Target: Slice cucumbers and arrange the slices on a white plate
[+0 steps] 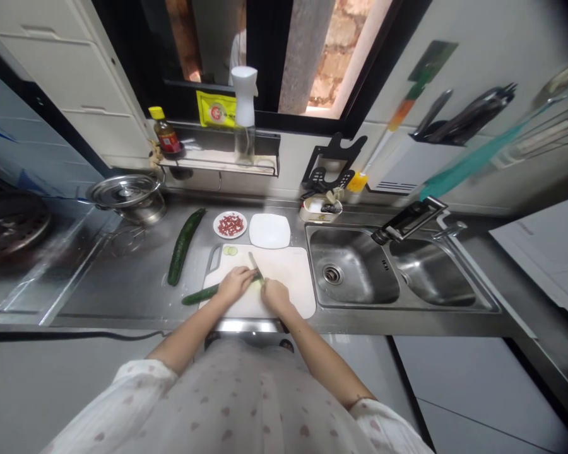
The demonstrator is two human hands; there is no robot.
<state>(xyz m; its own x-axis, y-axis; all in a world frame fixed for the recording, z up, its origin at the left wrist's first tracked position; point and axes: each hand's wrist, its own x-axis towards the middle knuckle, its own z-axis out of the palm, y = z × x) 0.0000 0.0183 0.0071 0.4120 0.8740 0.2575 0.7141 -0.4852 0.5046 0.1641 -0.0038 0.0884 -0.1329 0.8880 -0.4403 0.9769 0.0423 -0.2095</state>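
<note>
On the white cutting board [293, 271] my left hand [235, 284] is closed over a cucumber [200, 295], whose dark green end sticks out to the left past the board. My right hand [275, 296] grips a knife [254, 262], its blade pointing up and away from me at the cucumber's cut end. The handle is hidden in my fingers. A few pale cucumber slices [230, 250] lie at the board's upper left. Some pale green also shows on the board between my hands.
A second, whole cucumber [183, 249] lies left of the board. Behind it stand a plate of chopped red pieces [231, 224] and a white square plate [269, 231]. At the right is a double sink [355, 296]; a lidded steel pot [137, 198] stands back left.
</note>
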